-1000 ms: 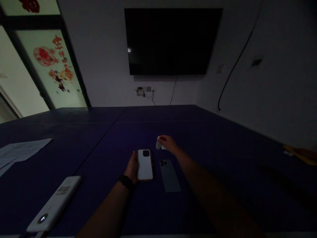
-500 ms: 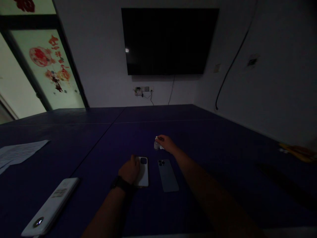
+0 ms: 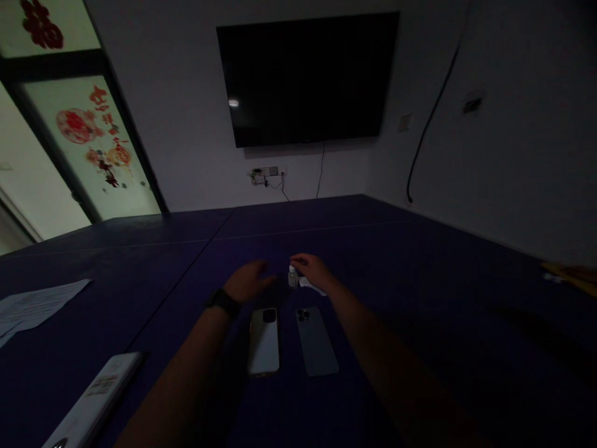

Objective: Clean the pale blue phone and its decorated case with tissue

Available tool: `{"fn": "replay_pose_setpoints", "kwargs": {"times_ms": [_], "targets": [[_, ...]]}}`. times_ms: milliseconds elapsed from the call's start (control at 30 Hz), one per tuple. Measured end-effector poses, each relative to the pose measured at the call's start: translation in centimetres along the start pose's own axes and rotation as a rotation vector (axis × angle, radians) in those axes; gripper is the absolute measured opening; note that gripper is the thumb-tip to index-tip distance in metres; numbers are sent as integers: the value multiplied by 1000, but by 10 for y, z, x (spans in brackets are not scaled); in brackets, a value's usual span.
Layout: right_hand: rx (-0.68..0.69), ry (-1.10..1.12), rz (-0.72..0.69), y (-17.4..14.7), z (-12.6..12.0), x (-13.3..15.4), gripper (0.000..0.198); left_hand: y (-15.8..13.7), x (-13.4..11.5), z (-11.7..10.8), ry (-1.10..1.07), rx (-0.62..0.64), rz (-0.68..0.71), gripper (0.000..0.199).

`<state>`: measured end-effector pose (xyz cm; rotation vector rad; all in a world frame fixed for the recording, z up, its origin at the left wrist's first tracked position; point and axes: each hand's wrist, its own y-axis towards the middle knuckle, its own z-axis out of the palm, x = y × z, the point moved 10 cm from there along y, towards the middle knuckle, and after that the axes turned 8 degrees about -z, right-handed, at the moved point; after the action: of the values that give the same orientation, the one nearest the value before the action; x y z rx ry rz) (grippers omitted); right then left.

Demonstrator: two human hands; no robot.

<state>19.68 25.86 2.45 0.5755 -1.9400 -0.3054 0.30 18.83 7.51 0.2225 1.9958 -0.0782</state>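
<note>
A small clear bottle with a white cap stands upright on the dark blue table. My right hand pinches it at the cap from the right. Just below that hand lies a white cloth or wipe. My left hand, with a dark watch on the wrist, hovers left of the bottle; its fingers are apart, slightly blurred and holding nothing. Nearer to me, a white phone case with a dark camera cutout lies flat. Beside it on the right is a blue-grey phone, camera side up.
At the left front lies a long white device, and behind it some printed papers. A yellow item is at the far right. The table reaches to the wall, where a dark television hangs.
My left hand has left the white phone case and moved forward toward the bottle. My right hand stays at the cap. The view has shifted slightly.
</note>
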Motion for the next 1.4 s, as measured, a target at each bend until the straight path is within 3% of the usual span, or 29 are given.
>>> {"fn": "replay_pose_setpoints", "kwargs": {"times_ms": [167, 300, 433, 633, 767, 867, 1000, 1167, 1267, 1400], "targets": [[20, 37, -29, 0, 7, -3, 34, 49, 21, 37, -76, 105, 44, 61], [33, 61, -38, -1, 8, -9, 34, 65, 37, 75, -128, 227, 109, 62], [41, 77, -27, -1, 8, -15, 32, 74, 40, 92, -114, 292, 165, 54], [26, 78, 1, -5, 10, -16, 32, 80, 48, 97, -68, 314, 199, 41], [-44, 71, -25, -3, -1, 0, 26, 83, 54, 99, -60, 328, 208, 42], [-150, 74, -69, 1, -27, 19, 18, 84, 56, 100, -46, 317, 215, 43], [-282, 72, -123, 3, -70, 41, 23, 83, 53, 98, -1, 288, 222, 42], [-388, 44, -126, -6, -110, 45, 27, 83, 48, 87, 94, 220, 220, 38], [-393, 12, -90, -12, -116, 36, 22, 85, 48, 81, 132, 195, 207, 38], [-354, -34, -39, -18, -104, 20, 16, 87, 55, 81, 137, 210, 186, 49]]}}
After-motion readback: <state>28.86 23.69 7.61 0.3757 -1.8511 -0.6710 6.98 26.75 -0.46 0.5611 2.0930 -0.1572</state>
